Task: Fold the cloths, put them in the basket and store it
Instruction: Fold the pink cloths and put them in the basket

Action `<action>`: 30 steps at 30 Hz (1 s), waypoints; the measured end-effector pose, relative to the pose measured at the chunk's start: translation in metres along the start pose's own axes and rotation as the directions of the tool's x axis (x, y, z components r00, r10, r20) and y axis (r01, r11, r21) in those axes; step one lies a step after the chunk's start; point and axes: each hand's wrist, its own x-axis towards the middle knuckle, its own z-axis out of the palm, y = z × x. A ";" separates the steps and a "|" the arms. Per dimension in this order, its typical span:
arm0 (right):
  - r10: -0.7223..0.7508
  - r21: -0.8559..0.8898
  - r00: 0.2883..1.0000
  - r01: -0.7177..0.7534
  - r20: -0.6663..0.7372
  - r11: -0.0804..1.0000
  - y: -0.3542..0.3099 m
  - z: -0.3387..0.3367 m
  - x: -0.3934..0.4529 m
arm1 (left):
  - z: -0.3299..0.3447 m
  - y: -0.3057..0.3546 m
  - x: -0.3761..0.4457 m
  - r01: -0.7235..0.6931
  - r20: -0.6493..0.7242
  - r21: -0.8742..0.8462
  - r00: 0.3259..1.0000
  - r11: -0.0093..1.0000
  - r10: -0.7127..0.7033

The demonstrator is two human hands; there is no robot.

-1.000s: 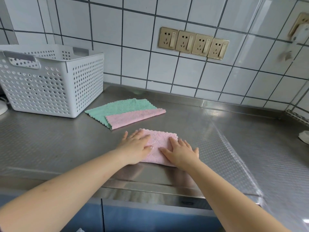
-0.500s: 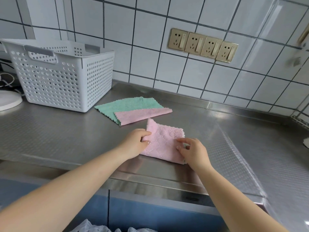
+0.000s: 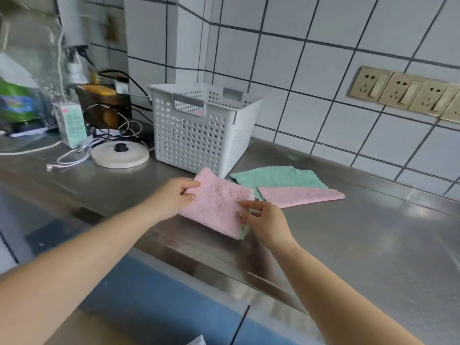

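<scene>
Now both hands grip the folded pink cloth (image 3: 216,207).
Left hand (image 3: 178,195) pinches its left edge, right hand (image 3: 263,217) pinches the near right corner, just near of the basket (image 3: 199,128).

This is a kitchen, likely in a home. A stainless steel counter (image 3: 348,240) spans the frame's middle, backed by a white tiled wall (image 3: 311,78) with dark grout. A row of brass-coloured sockets (image 3: 408,94) sits at upper right. At left, a kettle base (image 3: 120,154), tangled cables (image 3: 109,128) and packaged goods crowd the counter.
</scene>
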 end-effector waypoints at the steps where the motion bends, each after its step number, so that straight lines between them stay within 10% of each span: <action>1: -0.013 0.007 1.000 0.013 0.017 1.000 -0.008 0.012 0.005 | -0.012 -0.008 0.000 0.018 -0.015 0.027 1.000 0.999 -0.018; 16: -0.152 -0.481 0.977 0.205 0.148 0.852 -0.031 0.074 0.019 | -0.037 -0.050 0.015 -0.158 0.036 0.571 0.985 0.806 0.168; 25: 0.003 -0.616 0.933 0.234 0.359 0.752 -0.024 0.079 0.024 | -0.019 -0.047 0.026 -0.067 0.228 0.695 0.965 0.716 -0.131; 30: -0.212 -0.570 0.944 0.322 0.252 0.756 -0.014 0.064 0.039 | -0.015 -0.033 0.035 -0.121 0.207 0.727 0.977 0.676 -0.048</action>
